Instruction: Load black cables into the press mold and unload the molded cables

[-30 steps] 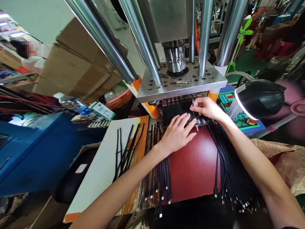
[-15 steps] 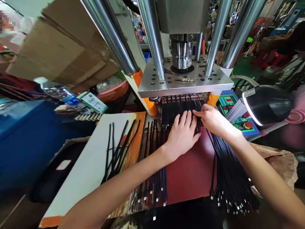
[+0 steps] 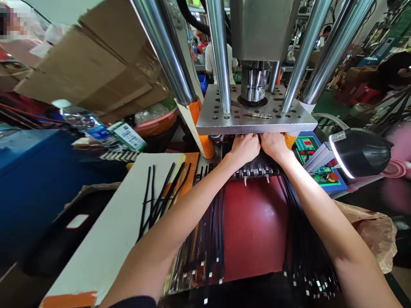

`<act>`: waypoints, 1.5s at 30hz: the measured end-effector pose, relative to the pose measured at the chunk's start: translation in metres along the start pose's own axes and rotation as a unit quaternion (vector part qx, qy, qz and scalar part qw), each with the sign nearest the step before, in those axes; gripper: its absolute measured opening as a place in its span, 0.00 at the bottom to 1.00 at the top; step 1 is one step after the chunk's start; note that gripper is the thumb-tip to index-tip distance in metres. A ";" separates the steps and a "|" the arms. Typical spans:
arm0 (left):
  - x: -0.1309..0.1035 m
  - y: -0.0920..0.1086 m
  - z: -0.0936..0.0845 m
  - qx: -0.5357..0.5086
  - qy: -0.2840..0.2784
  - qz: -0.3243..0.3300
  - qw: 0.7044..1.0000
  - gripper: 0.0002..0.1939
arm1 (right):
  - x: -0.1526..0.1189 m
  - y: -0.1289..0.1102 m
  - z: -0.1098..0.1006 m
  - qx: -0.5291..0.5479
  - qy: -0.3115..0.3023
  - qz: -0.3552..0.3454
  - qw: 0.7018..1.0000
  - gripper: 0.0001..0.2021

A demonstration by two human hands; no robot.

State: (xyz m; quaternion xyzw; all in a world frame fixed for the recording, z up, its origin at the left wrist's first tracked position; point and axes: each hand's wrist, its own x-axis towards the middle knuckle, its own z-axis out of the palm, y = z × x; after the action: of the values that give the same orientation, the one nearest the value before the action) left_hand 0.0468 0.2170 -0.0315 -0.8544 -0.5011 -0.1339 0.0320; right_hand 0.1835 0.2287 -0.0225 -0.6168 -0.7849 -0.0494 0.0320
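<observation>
My left hand [image 3: 245, 146] is closed, its knuckles just below the front edge of the press's metal plate [image 3: 257, 127]. Close beside it, my right hand [image 3: 274, 144] is closed too, at the same height. Both reach over a dark fixture [image 3: 253, 171] with a row of small metal parts and two pins along its front. My fingertips are hidden, and I cannot make out what they grip. To the left lie several black cables [image 3: 210, 226] with small shiny tips. A thick bunch of similar cables [image 3: 305, 239] spreads at the right.
A red work surface [image 3: 253, 226] lies in front of the fixture. On the left, a white board [image 3: 118, 226] carries more black cables. A lit lamp [image 3: 359, 152] and a control box [image 3: 330, 177] stand at right. Steel columns [image 3: 220, 55] rise around the press.
Both hands have moved forward under the plate's front edge. The left hand, spread flat before, is now curled. The fixture's front row shows where dark strips and the left hand were.
</observation>
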 end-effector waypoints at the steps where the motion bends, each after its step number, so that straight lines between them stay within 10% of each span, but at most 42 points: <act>1: 0.005 -0.002 -0.002 -0.002 -0.007 0.003 1.000 0.22 | 0.004 0.001 -0.003 0.001 -0.001 0.000 1.000 0.24; 6: -0.051 -0.011 -0.030 -0.071 -0.017 0.066 0.995 0.27 | -0.065 -0.020 -0.017 0.034 0.040 -0.033 0.998 0.28; 9: -0.160 -0.009 -0.055 -0.231 -0.011 0.080 0.970 0.25 | -0.178 -0.069 -0.003 0.108 0.094 -0.099 0.985 0.26; 13: -0.311 0.004 -0.081 -0.394 -0.120 -0.090 0.907 0.18 | -0.307 -0.144 0.026 0.200 0.028 -0.129 0.971 0.16; 19: -0.419 0.049 -0.061 -0.546 -0.204 -0.340 0.738 0.18 | -0.311 -0.174 0.041 0.158 -0.072 -0.008 0.985 0.06; 25: -0.414 0.102 -0.038 -0.673 -0.250 -0.318 0.619 0.27 | -0.328 -0.135 0.024 0.251 -0.119 0.076 0.958 0.05; 31: -0.358 0.125 -0.020 -0.816 -0.040 -0.360 0.450 0.22 | -0.390 -0.093 -0.001 0.448 -0.278 0.010 0.849 0.11; 35: -0.343 0.128 -0.008 -0.784 -0.058 -0.325 0.526 0.17 | -0.376 -0.081 0.010 0.225 -0.116 0.203 0.946 0.16; 40: -0.340 0.129 -0.001 -0.669 -0.138 -0.274 0.677 0.16 | -0.344 -0.076 0.020 -0.002 -0.168 0.219 0.961 0.13; 43: -0.332 0.133 0.001 -0.669 -0.160 -0.270 0.674 0.20 | -0.348 -0.066 0.014 0.094 -0.148 0.182 0.968 0.08; 45: -0.324 0.136 0.002 -0.716 -0.160 -0.278 0.620 0.23 | -0.362 -0.062 0.009 0.267 -0.138 0.141 0.943 0.12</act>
State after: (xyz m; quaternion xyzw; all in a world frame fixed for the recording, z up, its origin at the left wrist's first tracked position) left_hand 0.0152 -0.1250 -0.1071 -0.4346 -0.4574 -0.3141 -0.7094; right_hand 0.2091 -0.1342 -0.0742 -0.6911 -0.6708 0.2522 0.0936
